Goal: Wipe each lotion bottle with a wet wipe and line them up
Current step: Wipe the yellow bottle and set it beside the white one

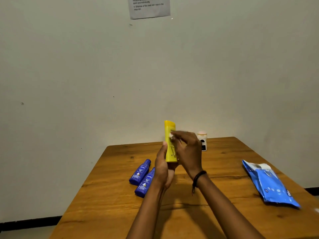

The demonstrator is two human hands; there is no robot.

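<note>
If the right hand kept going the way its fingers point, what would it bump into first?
The yellow bottle, held upright by the left hand. The right hand points its fingers left at it, and the white wipe they pinch seems to lie against it, though blur hides the contact.

Both my arms are bare as far as the view shows them: my left forearm [148, 213] and my right forearm [227, 209] are uncovered, long and slim. My left hand [163, 169] and its wrist are plain and bare too. Around my right wrist, just below my right hand [188, 152], sits a dark bracelet [198, 176]. It is thin and looks wound from two or three strands of cord or leather, though the view is too coarse to be sure. A loose tail [193, 189] of the same dark cord hangs off it. My right fingertips [179, 135] are smeared by blur.
</note>
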